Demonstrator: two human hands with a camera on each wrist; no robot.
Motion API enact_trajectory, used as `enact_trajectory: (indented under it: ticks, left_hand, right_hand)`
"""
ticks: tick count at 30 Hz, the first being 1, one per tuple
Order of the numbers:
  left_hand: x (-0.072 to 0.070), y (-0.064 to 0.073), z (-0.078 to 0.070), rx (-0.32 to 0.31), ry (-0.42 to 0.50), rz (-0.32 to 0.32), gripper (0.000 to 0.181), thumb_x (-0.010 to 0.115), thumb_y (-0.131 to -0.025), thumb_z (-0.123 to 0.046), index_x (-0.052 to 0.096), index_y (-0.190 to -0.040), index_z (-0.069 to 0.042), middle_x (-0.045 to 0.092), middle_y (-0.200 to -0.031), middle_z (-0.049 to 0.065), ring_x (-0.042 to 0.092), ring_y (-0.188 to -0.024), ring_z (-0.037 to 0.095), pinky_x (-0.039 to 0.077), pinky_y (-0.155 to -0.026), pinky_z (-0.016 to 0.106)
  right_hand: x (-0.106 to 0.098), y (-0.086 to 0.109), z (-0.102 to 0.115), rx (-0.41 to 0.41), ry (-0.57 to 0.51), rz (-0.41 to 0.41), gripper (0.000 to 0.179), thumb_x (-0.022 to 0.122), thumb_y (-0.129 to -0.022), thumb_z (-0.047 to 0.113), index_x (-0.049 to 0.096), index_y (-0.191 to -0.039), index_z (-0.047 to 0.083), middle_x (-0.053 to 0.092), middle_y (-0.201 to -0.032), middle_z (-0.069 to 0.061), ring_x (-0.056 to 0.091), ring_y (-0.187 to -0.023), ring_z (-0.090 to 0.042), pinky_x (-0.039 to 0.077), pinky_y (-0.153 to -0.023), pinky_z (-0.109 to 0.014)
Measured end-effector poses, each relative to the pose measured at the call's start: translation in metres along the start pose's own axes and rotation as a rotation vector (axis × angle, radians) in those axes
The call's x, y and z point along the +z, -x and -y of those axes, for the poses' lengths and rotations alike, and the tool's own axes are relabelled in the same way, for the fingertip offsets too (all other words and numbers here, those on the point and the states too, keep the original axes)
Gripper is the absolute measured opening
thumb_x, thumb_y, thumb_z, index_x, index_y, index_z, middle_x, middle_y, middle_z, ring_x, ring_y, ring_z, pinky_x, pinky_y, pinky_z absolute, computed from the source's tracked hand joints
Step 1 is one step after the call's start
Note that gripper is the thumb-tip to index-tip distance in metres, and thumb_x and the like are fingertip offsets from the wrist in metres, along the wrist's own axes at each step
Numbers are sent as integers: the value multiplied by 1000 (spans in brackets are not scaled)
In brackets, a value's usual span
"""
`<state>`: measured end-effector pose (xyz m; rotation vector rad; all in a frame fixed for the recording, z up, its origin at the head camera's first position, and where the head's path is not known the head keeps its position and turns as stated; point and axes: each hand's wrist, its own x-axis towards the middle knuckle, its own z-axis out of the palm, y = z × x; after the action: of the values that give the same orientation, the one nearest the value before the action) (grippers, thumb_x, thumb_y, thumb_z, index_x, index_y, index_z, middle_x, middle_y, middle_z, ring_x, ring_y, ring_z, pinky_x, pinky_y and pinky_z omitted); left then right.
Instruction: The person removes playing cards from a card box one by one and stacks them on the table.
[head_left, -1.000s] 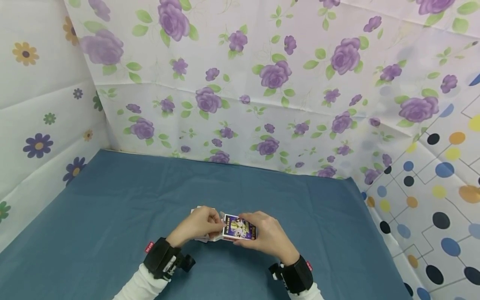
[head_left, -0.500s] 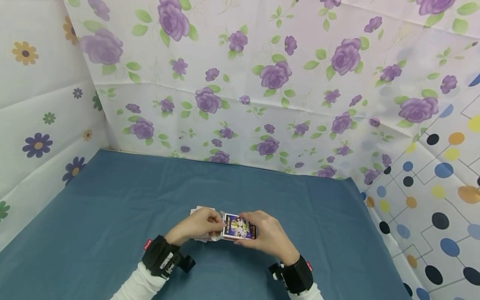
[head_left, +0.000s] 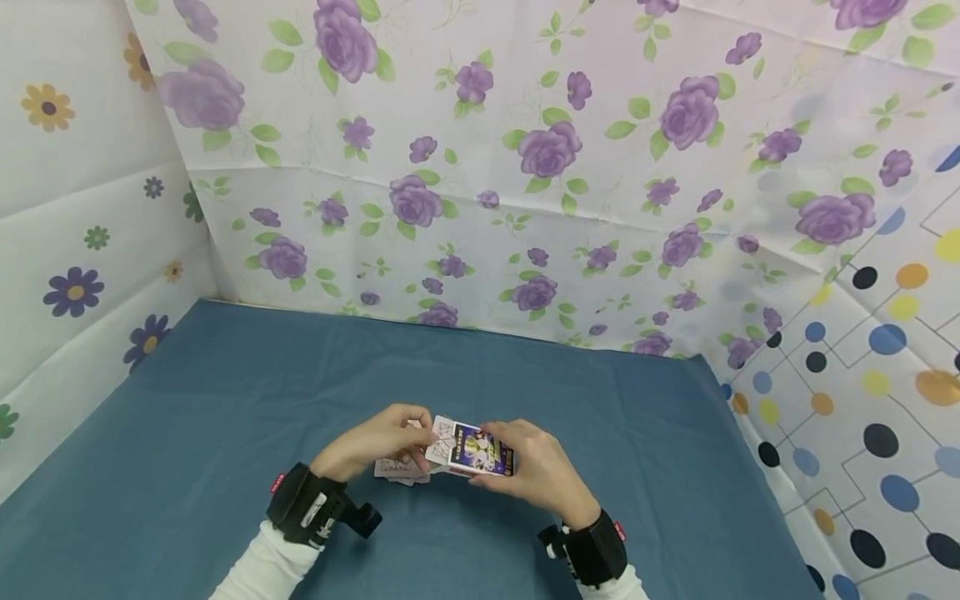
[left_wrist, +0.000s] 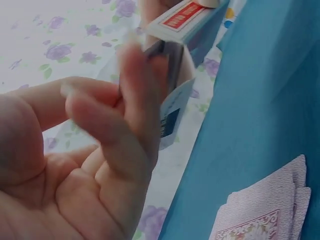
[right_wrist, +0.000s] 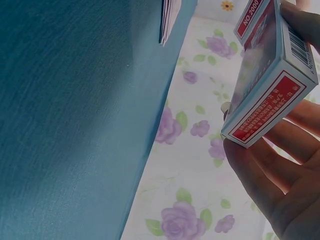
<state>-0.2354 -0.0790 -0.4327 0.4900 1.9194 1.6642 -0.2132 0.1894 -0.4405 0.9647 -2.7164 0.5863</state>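
Observation:
A card box (head_left: 483, 452), dark blue and purple on its face with white edges, is held above the table by my right hand (head_left: 540, 471), thumb on one side and fingers on the other. Its open end points left, and a patterned playing card (head_left: 442, 437) sticks out there. My left hand (head_left: 381, 439) pinches at that card's outer edge. In the left wrist view, the left fingers (left_wrist: 137, 90) reach into the mouth of the box (left_wrist: 187, 22), partly hiding the cards inside. Under the left hand lies a loose stack of playing cards (head_left: 400, 469), backs up.
A blue cloth (head_left: 600, 417) covers the table. Behind it hangs a white curtain with purple roses (head_left: 551, 150). Flowered and dotted sheets (head_left: 885, 442) close off the sides. In the right wrist view, the stack's edge (right_wrist: 170, 20) shows at the top.
My left hand has shifted a little left and up, and a card now shows sticking out of the box. More of the stack below is uncovered. The right hand stays almost still.

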Motion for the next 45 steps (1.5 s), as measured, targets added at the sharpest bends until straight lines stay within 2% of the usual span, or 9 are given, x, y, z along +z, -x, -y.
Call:
enact_trajectory:
  ticks: [7,14,19,27,29,34,40,43,45]
  left_hand:
    - [-6,3,-1,10,84,87,16,39,-105,-17,40,-95,-6,71,-88,14,73,-83,21,53,-68,25]
    - [-10,5,-1,-5,170,102,18,28,-107,-17,37,-99,-3,68,-104,23,73,-90,22,54,-73,27]
    - [-15,6,-1,1,189,97,21,30,-107,-17,40,-110,1,68,-106,21,72,-91,19,55,-81,31]
    - [-28,14,-2,26,189,81,23,36,-107,-19,36,-114,2,60,-110,17,71,-95,18,51,-94,34]
    - [-31,16,-2,41,169,66,24,38,-106,-19,34,-116,3,59,-108,14,70,-94,18,51,-93,31]
    - [-40,19,1,35,124,-31,33,49,-102,-12,35,-123,8,66,-101,9,69,-89,14,51,-91,30]
    - [-44,16,5,24,128,-105,45,55,-97,-10,37,-132,12,67,-93,2,67,-87,10,50,-92,30]
    - [-44,12,7,36,167,-131,33,56,-97,-11,47,-123,9,64,-92,0,65,-86,9,51,-88,26]
    - [-43,11,8,33,182,-178,25,57,-98,-14,54,-114,5,63,-90,-1,64,-85,10,51,-84,25]
  right_hand:
    - [0,-1,-2,10,11,-12,63,77,-76,53,64,-126,17,69,-115,0,63,-98,-11,49,-73,-25]
    - [0,-1,-3,13,17,-18,62,75,-77,54,64,-126,18,69,-114,-1,63,-94,-10,47,-70,-23]
    - [1,-1,-3,16,17,-16,62,74,-77,55,64,-126,17,69,-112,-1,62,-93,-9,47,-70,-23]
    - [1,-2,-4,16,18,-12,62,75,-77,54,64,-126,17,69,-113,-1,63,-95,-11,48,-72,-25]
    - [1,-2,-4,16,16,-12,63,75,-77,55,64,-126,18,69,-114,-1,63,-95,-11,48,-72,-26]
    - [0,-1,-5,14,21,-16,62,76,-76,53,64,-126,17,69,-115,-1,63,-97,-11,49,-74,-27]
    - [0,-1,-4,18,16,-2,62,76,-76,53,64,-126,18,69,-115,0,63,-94,-9,48,-72,-25]
    - [0,-1,-3,19,18,0,62,76,-76,53,64,-126,18,69,-115,0,63,-96,-10,48,-73,-25]
    - [0,-1,-3,18,19,-1,62,76,-76,53,64,-126,18,69,-115,0,63,-96,-10,49,-74,-26]
